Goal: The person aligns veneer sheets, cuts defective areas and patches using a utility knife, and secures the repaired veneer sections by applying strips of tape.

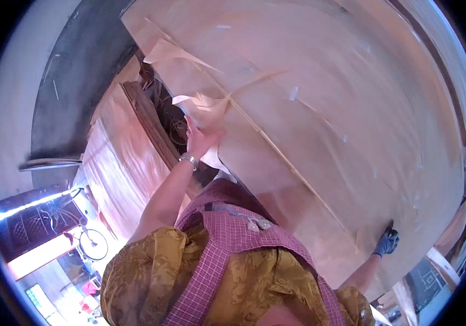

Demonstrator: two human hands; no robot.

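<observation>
A wide, pale brown sheet of wood veneer [320, 119] lies in front of me. At its left edge my left hand [203, 142], bare with a metal bracelet, touches a torn, curled veneer piece [205, 103]; its fingers look spread, though slightly blurred. My right hand [388, 243], in a dark grey-blue glove, is closed low on the right over the sheet. A small dark object [390, 224] sticks up from its fist, too small to name. Between the hands, a thin straight strip of wood [276, 149] runs diagonally across the sheet.
Another veneer stack [119, 157] with a dark wooden edge [151, 122] stands on the left. Veneer scraps [404, 301] hang at the lower right. A bicycle [92, 244] stands in the bright doorway area at lower left. Small pale tape pieces [294, 93] dot the sheet.
</observation>
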